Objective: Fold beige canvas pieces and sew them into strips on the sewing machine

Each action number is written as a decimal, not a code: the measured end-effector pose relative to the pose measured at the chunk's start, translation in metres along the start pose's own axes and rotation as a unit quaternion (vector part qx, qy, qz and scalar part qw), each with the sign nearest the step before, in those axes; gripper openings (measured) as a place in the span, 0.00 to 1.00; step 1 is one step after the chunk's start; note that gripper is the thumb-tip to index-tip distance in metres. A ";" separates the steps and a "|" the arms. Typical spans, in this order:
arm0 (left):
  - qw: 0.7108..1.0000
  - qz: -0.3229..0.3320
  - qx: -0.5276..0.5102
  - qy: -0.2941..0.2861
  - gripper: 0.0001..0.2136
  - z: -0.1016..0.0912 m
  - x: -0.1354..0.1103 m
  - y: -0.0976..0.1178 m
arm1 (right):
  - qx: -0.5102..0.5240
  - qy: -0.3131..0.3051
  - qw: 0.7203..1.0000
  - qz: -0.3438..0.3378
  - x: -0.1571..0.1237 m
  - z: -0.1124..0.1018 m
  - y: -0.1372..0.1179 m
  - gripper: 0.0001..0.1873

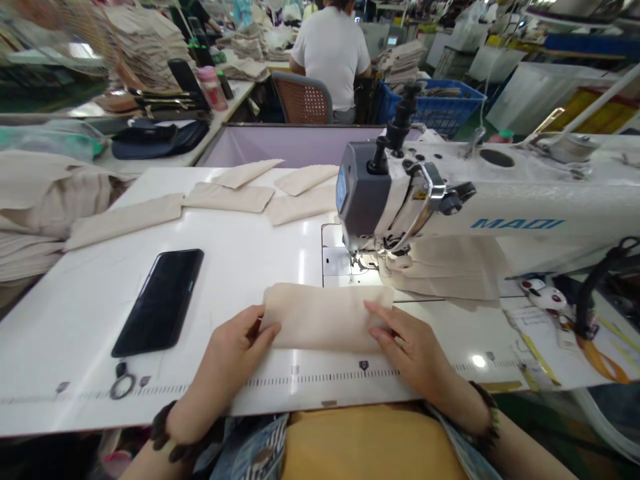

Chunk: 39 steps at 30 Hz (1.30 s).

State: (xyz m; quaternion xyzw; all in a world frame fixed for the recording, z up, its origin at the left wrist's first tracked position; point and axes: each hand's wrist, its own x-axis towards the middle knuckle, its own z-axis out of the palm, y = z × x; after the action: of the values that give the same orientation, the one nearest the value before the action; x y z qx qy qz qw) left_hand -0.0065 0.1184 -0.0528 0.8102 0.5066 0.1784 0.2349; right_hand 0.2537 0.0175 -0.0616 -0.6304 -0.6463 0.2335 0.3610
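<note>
A folded beige fabric piece (323, 317) lies flat on the white sewing table (240, 267), just in front of the needle area. My left hand (235, 350) pinches its left end between thumb and fingers. My right hand (407, 340) rests with fingers pressed flat on its right end. The white sewing machine (450, 200) stands right behind the piece, with its presser foot (356, 259) a short way beyond the fabric's far edge. More beige fabric (445, 267) is bunched under the machine arm.
A black phone (160, 300) lies left of my hands, small snips (123, 381) near the front edge. Several sewn beige pieces (225, 197) trail across the back of the table. Fabric stacks (40, 200) sit at left. A person in white (333, 53) sits ahead.
</note>
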 end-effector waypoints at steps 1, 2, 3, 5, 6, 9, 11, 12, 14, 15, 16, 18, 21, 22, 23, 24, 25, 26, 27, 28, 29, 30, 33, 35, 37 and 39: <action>1.000 -0.014 -0.010 0.002 0.13 0.001 -0.002 -0.001 | -0.017 -0.009 1.000 -0.010 0.001 0.000 0.000 0.17; 1.000 -0.022 -0.020 0.005 0.19 0.002 -0.003 -0.002 | -0.030 -0.011 0.999 -0.017 0.001 0.000 0.000 0.15; 0.999 -0.022 -0.027 0.008 0.23 0.002 -0.004 -0.002 | -0.040 -0.008 0.999 -0.018 0.002 0.000 0.000 0.15; 0.999 0.008 -0.030 0.009 0.23 0.002 -0.007 -0.002 | -0.063 -0.002 0.998 -0.020 0.003 0.002 0.000 0.15; 0.999 0.031 -0.026 0.006 0.21 0.001 -0.007 -0.002 | -0.073 -0.002 0.997 -0.023 0.003 0.002 0.000 0.15; 0.997 0.073 -0.018 -0.012 0.14 -0.001 -0.007 0.000 | -0.093 -0.005 0.995 -0.029 0.003 0.004 0.001 0.15; 0.998 0.064 -0.013 -0.012 0.14 -0.002 -0.006 0.001 | -0.103 -0.006 0.994 -0.031 0.003 0.005 0.002 0.15; 0.998 0.056 -0.013 -0.010 0.14 -0.002 -0.006 0.001 | -0.109 -0.007 0.993 -0.031 0.004 0.005 0.002 0.15; 0.999 0.046 -0.016 -0.006 0.14 -0.001 -0.006 0.001 | -0.121 -0.008 0.992 -0.033 0.004 0.004 0.001 0.14; 0.999 0.042 -0.018 -0.005 0.14 0.000 -0.005 0.001 | -0.126 -0.009 0.991 -0.034 0.005 0.004 0.001 0.14; 0.999 0.039 -0.019 -0.004 0.14 0.000 -0.005 0.001 | -0.129 -0.008 0.991 -0.034 0.005 0.004 0.000 0.13; 0.999 0.036 -0.019 -0.003 0.13 0.001 -0.004 0.001 | -0.132 -0.004 0.991 -0.035 0.005 0.003 0.000 0.13; 0.999 0.036 -0.017 -0.003 0.13 0.002 -0.004 0.000 | -0.147 0.001 0.988 -0.041 0.004 0.003 0.001 0.13; 0.999 0.037 -0.017 -0.004 0.13 0.002 -0.004 0.000 | -0.156 0.003 0.987 -0.044 0.004 0.003 0.002 0.13; 0.999 0.038 -0.016 -0.006 0.13 0.003 -0.004 0.000 | -0.164 0.004 0.985 -0.047 0.003 0.003 0.002 0.13; 0.999 0.039 -0.017 -0.008 0.13 0.003 -0.004 -0.001 | -0.172 0.006 0.984 -0.050 0.002 0.003 0.003 0.13; 0.999 0.041 -0.017 -0.010 0.13 0.003 -0.004 -0.001 | -0.178 0.008 0.983 -0.053 0.002 0.002 0.003 0.13; 0.999 0.041 -0.018 -0.013 0.13 0.003 -0.004 -0.001 | -0.181 0.010 0.982 -0.056 0.002 0.002 0.003 0.13; 0.999 0.041 -0.020 -0.016 0.13 0.003 -0.004 -0.001 | -0.185 0.012 0.981 -0.060 0.002 0.002 0.003 0.14; 0.999 0.040 -0.022 -0.019 0.12 0.003 -0.004 -0.001 | -0.189 0.013 0.980 -0.063 0.003 0.002 0.002 0.14; 0.999 0.038 -0.024 -0.021 0.12 0.003 -0.004 -0.001 | -0.194 0.014 0.978 -0.068 0.004 0.002 0.001 0.14; 0.999 0.036 -0.026 -0.024 0.12 0.003 -0.004 -0.001 | -0.200 0.013 0.977 -0.073 0.005 0.001 0.001 0.14; 0.999 0.028 -0.030 -0.028 0.12 0.002 -0.003 0.000 | -0.220 0.008 0.972 -0.089 0.007 0.000 -0.001 0.16; 0.999 0.025 -0.035 -0.025 0.12 0.002 -0.003 0.000 | -0.234 0.005 0.967 -0.096 0.009 0.000 -0.002 0.18; 0.999 0.024 -0.039 -0.020 0.12 0.002 -0.003 0.000 | -0.247 0.003 0.964 -0.103 0.010 0.000 -0.002 0.19; 0.999 0.023 -0.039 -0.018 0.12 0.002 -0.003 0.000 | -0.250 0.003 0.962 -0.111 0.012 0.000 -0.004 0.20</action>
State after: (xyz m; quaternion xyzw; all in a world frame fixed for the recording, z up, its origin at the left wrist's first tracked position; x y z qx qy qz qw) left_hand -0.0072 0.1150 -0.0544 0.8150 0.4756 0.1891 0.2715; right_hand 0.2520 0.0287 -0.0569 -0.6258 -0.7489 0.0210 0.2170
